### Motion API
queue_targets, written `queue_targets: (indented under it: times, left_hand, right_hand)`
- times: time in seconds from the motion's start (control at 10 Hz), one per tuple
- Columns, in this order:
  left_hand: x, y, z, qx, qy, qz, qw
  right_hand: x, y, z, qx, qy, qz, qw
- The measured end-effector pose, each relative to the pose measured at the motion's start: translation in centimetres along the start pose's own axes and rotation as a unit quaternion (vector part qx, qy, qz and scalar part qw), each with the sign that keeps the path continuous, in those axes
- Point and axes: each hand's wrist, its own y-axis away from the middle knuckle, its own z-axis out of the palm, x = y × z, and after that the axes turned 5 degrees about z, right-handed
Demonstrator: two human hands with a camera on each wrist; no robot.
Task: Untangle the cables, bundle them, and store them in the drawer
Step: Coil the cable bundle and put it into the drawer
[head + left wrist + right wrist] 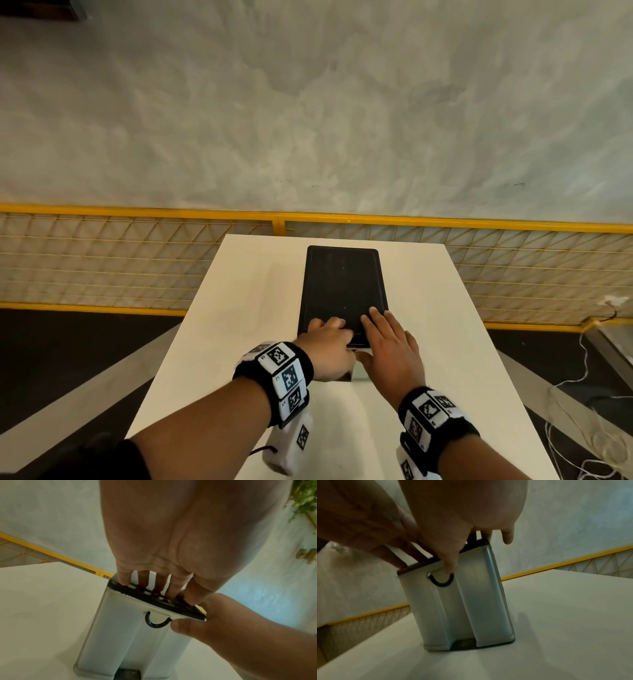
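A small drawer unit with a flat black top (342, 284) stands on the white table (239, 325). Its translucent white drawer front (462, 608) faces me, pushed in, with a black ring handle (441, 583) near its upper edge. My left hand (327, 337) rests its fingers (171, 588) on the near end of the black top. My right hand (387, 339) lies flat beside it with straight fingers, and its thumb (181, 626) comes down over the front edge and touches the ring handle (155, 624). No cable shows on the table; the drawer's inside is hidden.
A yellow wire-mesh fence (137, 260) runs behind the table below a grey wall. Loose white cables (579, 373) lie on the dark floor to the right. Bare tabletop surrounds the unit on all sides.
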Motion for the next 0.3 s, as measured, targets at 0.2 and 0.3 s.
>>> queue_targets:
  times: [0.2,0.3]
  left_hand:
    - [-3.1,5.4,0.9,0.112,0.258,0.045,0.959]
    - [-7.2,11.4,3.2,0.135,0.383,-0.036,0.913]
  right_hand:
    - [3.2,6.0,-4.7,-0.088,-0.269,0.093,0.955]
    - [7.7,12.5,-7.1,-0.142,-0.376,0.171,0.9]
